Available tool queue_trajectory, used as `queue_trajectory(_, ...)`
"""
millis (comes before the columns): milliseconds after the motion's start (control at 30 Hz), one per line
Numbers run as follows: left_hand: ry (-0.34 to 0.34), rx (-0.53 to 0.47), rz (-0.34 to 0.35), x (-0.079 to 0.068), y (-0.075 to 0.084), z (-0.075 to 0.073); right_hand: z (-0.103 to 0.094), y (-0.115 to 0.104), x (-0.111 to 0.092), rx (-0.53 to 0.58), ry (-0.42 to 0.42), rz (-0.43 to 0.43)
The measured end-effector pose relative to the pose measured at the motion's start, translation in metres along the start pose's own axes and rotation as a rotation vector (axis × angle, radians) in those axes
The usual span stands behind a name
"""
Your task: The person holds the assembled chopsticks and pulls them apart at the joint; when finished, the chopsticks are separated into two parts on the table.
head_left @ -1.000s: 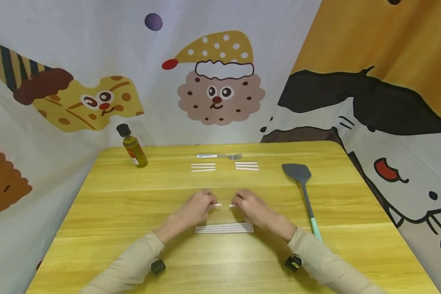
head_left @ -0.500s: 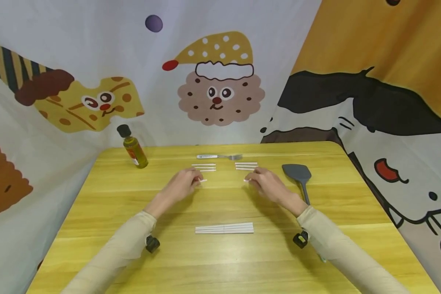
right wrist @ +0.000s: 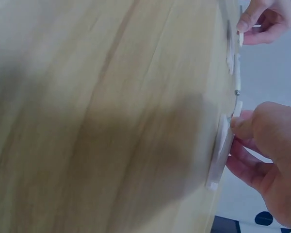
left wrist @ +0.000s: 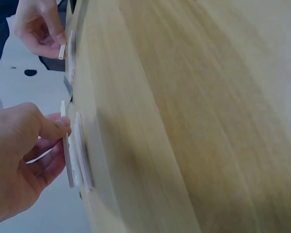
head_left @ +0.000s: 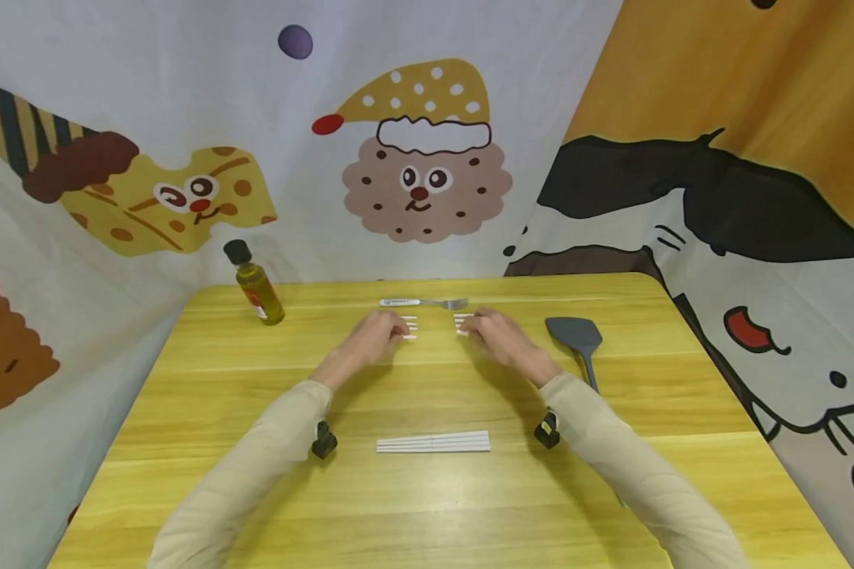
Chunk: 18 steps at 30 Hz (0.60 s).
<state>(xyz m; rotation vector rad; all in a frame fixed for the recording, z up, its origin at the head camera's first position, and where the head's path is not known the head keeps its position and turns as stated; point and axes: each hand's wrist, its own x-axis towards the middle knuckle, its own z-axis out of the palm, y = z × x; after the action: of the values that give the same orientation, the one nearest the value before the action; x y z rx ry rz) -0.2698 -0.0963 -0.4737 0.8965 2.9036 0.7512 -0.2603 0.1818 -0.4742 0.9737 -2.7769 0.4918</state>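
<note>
My left hand (head_left: 375,336) is at the far middle of the table, pinching a thin white stick (left wrist: 68,162) between thumb and fingers. Across a small gap, my right hand (head_left: 500,336) pinches a similar white stick (right wrist: 238,108). Both held sticks are close over the table, on the near side of two groups of short white sticks. The left group (head_left: 411,318) and the right group (head_left: 462,316) are partly hidden behind the hands. Nearer my body, a flat bundle of white sticks (head_left: 433,442) lies side by side, with a line across its middle.
A fork (head_left: 423,303) with a white handle lies behind the short sticks. At the back left stands a bottle of yellow-green oil (head_left: 259,292) with a black cap. A grey spatula (head_left: 576,333) lies to the right, its handle partly under my right forearm.
Both hands have moved away from my body, from just beyond the bundle to the short stick groups, each carrying its stick. They spread apart on the way, then came closer together. The bundle stayed put.
</note>
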Motion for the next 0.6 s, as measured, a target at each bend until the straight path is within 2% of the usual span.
queue_trajectory(267, 0.006, -0.01, -0.034, 0.006, -0.011, 0.005, 0.007, 0.006, 0.003, -0.022, -0.027, 0.05)
queue_trajectory(600, 0.017, -0.016, -0.019, 0.005, -0.014, 0.013, 0.011, 0.009, 0.006, -0.041, -0.02, 0.021)
